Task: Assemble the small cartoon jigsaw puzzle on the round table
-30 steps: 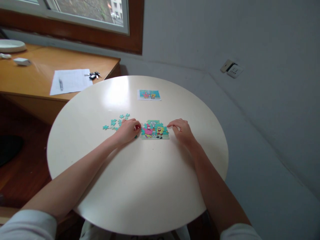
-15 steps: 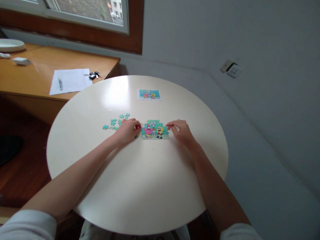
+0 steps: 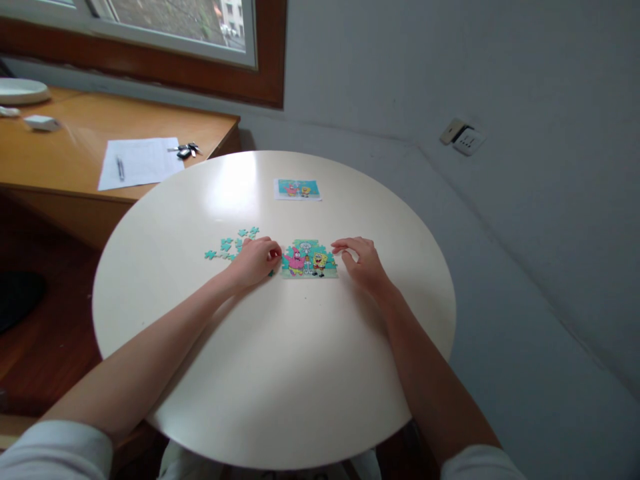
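A partly built cartoon jigsaw (image 3: 309,259) lies in the middle of a round cream table (image 3: 280,373). My left hand (image 3: 254,260) rests at its left edge with fingers curled, the tips touching the jigsaw's side; what they pinch, if anything, is hidden. My right hand (image 3: 363,261) sits at the jigsaw's right edge, fingers bent and tips against the top right corner. Several loose teal pieces (image 3: 229,244) lie scattered just left of my left hand. A small reference picture (image 3: 298,189) of the same cartoon lies farther back on the table.
A wooden desk (image 3: 65,153) stands to the back left with a paper sheet (image 3: 140,162), a pen, keys (image 3: 185,150), a white plate (image 3: 20,90) and a small white object. A window is above it. A wall socket (image 3: 464,138) sits on the grey wall at right.
My right hand has slid slightly left and up along the jigsaw's right edge. My left hand has barely shifted.
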Motion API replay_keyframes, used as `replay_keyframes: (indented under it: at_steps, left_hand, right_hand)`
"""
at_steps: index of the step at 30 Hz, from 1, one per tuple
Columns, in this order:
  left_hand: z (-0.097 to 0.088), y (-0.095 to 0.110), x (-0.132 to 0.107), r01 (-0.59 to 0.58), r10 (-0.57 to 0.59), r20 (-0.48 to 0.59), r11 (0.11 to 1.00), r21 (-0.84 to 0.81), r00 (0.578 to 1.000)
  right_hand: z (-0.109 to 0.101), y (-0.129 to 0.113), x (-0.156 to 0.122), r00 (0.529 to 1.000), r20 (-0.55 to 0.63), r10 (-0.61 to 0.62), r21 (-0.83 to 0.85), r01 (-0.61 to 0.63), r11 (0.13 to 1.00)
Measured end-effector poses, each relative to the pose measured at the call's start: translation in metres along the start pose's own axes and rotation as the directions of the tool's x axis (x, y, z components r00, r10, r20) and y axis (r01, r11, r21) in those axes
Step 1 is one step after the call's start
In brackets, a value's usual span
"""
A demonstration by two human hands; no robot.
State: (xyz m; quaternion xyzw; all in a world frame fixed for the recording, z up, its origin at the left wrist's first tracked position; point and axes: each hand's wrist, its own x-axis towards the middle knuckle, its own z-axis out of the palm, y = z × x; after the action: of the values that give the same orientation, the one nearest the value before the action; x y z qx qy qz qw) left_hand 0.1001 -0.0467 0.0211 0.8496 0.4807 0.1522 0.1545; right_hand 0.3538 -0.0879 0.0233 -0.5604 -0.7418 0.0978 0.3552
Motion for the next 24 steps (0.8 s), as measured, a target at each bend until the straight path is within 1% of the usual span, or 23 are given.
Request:
replay_keyframes:
  at_steps: [4, 5, 8, 10, 11, 15, 17, 19, 22, 24]
  left_hand:
    - [-0.0016, 0.0023, -0.0003, 0.015, -0.015, 0.009, 1.0, 0.002, 1.0]
    - [-0.0021, 0.0032, -0.0004, 0.021, -0.021, 0.013, 1.0, 0.004, 1.0]
    - [-0.0034, 0.0052, -0.0003, 0.034, -0.034, 0.029, 0.999, 0.005, 0.999]
    - [-0.0036, 0.0054, 0.0, 0.036, -0.036, 0.034, 0.999, 0.002, 0.999]
    - [-0.0035, 0.0051, 0.0001, 0.034, -0.034, 0.033, 0.999, 0.002, 0.999]
    - [-0.0029, 0.0042, 0.0001, 0.024, -0.024, 0.027, 1.0, 0.003, 0.999]
    - [-0.0031, 0.0043, -0.0001, 0.029, -0.029, 0.031, 1.0, -0.001, 0.999]
    - [-0.0036, 0.0047, -0.0003, 0.034, -0.034, 0.033, 0.999, -0.009, 0.999]
    - [-0.0041, 0.0049, -0.0004, 0.033, -0.032, 0.029, 0.999, -0.017, 0.999]
    - [-0.004, 0.0047, -0.0003, 0.031, -0.03, 0.031, 0.999, -0.011, 0.999]
  right_hand:
    - [0.0016, 0.0006, -0.0002, 1.0, 0.002, 0.004, -0.008, -0.004, 1.0]
    - [0.0023, 0.0014, -0.0001, 1.0, 0.025, 0.013, -0.012, -0.013, 1.0]
    - [0.0044, 0.0041, 0.0003, 0.988, 0.143, 0.052, -0.02, -0.049, 0.999]
    - [0.0048, 0.0049, 0.0005, 0.983, 0.177, 0.055, -0.018, -0.053, 0.998]
    - [0.0046, 0.0048, 0.0006, 0.985, 0.165, 0.047, -0.016, -0.045, 0.999]
    - [0.0024, 0.0021, 0.0005, 0.998, 0.055, 0.0, -0.018, 0.001, 1.0]
    - [0.002, 0.001, 0.0003, 0.999, 0.047, -0.003, -0.02, 0.004, 1.0]
    - [0.0026, 0.0007, 0.0002, 0.994, 0.104, 0.024, -0.019, -0.023, 1.0]
    - [0.004, 0.0011, 0.0001, 0.975, 0.211, 0.07, -0.025, -0.066, 0.997]
    - [0.0041, 0.0011, 0.0001, 0.972, 0.224, 0.075, -0.026, -0.07, 0.997]
